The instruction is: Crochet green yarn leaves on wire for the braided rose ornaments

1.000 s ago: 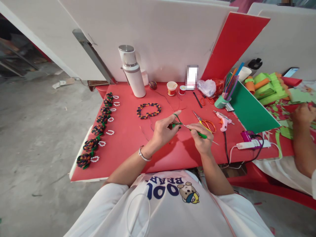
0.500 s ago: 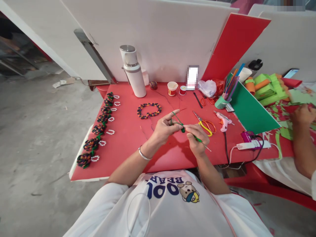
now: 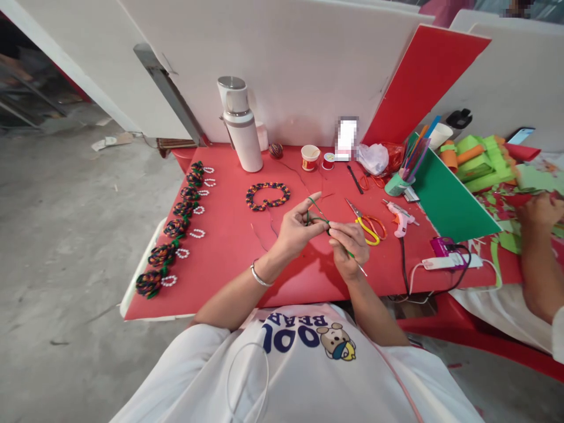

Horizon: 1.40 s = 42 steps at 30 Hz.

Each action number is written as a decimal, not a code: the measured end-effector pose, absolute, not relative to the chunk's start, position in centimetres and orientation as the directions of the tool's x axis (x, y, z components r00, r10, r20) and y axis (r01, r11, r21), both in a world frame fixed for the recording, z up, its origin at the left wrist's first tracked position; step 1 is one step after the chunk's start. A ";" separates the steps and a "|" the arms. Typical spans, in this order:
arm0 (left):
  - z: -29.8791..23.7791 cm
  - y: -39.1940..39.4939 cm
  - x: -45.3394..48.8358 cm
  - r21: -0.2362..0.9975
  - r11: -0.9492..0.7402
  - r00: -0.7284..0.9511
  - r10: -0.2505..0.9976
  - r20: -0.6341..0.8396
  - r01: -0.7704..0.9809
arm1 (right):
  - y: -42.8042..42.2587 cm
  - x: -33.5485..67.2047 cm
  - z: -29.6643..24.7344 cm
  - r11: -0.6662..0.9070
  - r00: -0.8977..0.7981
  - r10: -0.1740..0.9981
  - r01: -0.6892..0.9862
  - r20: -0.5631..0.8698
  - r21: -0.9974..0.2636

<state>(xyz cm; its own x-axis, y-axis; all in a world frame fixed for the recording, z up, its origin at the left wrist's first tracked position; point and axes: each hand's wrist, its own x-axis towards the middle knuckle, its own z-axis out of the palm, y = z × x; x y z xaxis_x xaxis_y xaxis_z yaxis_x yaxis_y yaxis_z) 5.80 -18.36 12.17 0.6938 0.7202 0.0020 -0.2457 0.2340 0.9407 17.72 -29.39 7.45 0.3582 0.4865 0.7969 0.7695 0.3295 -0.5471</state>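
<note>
My left hand (image 3: pixel 296 228) has green yarn (image 3: pixel 318 207) stretched over its raised index finger, while its thumb and other fingers pinch the yarn lower down. My right hand (image 3: pixel 350 245) is closed around a crochet hook (image 3: pixel 362 269); part of the green handle and the pale end stick out below. Both hands' fingertips meet at a small dark green crocheted piece, mostly hidden by the fingers. Beyond my left hand a multicoloured crocheted loop (image 3: pixel 253 202) lies on the red table (image 3: pixel 229 258), with thin yarn tails trailing from it.
Several crocheted flowers (image 3: pixel 162 254) with white bead loops line the left edge. At the back stand a white thermos (image 3: pixel 244 141), paper cup (image 3: pixel 311 157) and phone (image 3: pixel 346 138). Scissors (image 3: pixel 368 228), a glue gun (image 3: pixel 402 218) and power strip (image 3: pixel 452 260) lie right. A co-worker's arm (image 3: pixel 540 258) is beyond.
My right hand has drawn in slightly towards the left, and the hook is turned more steeply, with less of its handle showing. My left hand keeps the yarn taut.
</note>
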 end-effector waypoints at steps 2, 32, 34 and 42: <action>12.0 -18.4 5.8 0.948 0.217 0.692 0.722 0.005 -0.232 | -29.3 18.0 7.9 0.338 0.336 0.524 0.762 0.783 -0.553; 13.1 -17.0 4.9 0.960 0.236 0.756 0.653 -0.040 -0.153 | -30.9 19.6 11.4 0.325 -0.033 0.628 0.919 0.778 -0.223; 13.2 -17.0 4.7 0.969 0.207 0.753 0.657 -0.033 -0.138 | -31.0 19.6 11.8 0.320 -0.056 0.639 0.926 0.767 -0.198; 13.3 -17.0 4.6 0.985 0.121 0.744 0.668 0.012 -0.124 | -32.0 19.5 12.3 0.307 -0.075 0.643 0.937 0.762 -0.166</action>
<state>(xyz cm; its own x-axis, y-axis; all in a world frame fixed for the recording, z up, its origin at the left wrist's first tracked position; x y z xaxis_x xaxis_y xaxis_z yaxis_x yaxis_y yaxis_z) 4.64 -17.04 13.26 0.7444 0.6676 0.0118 -0.1240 0.1208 0.9849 19.46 -32.02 12.28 -0.0755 0.6429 0.7622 0.9372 0.3068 -0.1660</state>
